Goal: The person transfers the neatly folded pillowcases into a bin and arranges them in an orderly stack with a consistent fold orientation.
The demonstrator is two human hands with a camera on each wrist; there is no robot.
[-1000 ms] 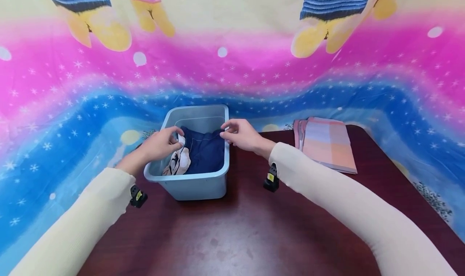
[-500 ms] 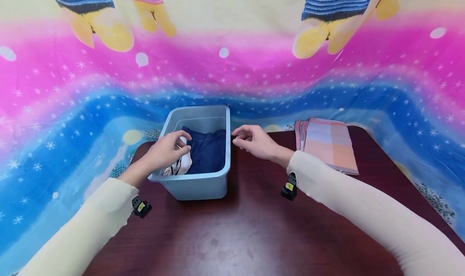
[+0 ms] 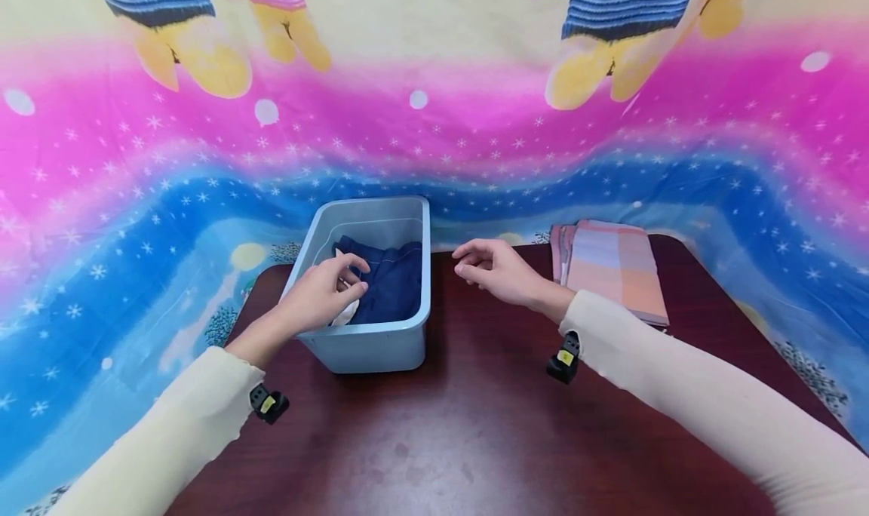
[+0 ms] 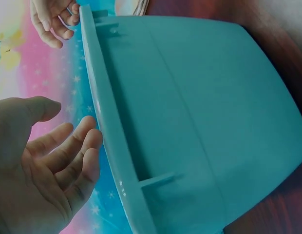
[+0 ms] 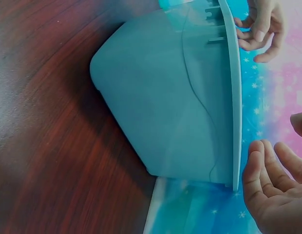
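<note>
A blue-grey bin [image 3: 373,350] holds a dark navy cloth [image 3: 394,282] and a white patterned cloth [image 3: 346,314]. My left hand [image 3: 317,297] hovers over the bin's left part with relaxed, slightly bent fingers and nothing in them; it hides part of the white cloth. To the right of the bin, my right hand [image 3: 502,274] hangs above the table, fingers loosely bent and empty. In the left wrist view the left hand [image 4: 53,165] is beside the bin's rim [image 4: 100,107]. The right wrist view has the right hand [image 5: 277,185] apart from the rim.
A folded checked cloth [image 3: 614,267] in pink, orange and lilac lies at the back right of the dark red table [image 3: 434,440]. Behind the table hangs a printed curtain [image 3: 421,139], with the bin close to it.
My right hand has moved right, away from the bin's right rim. My left hand has shifted a little right and down over the bin. The navy cloth stays in the bin.
</note>
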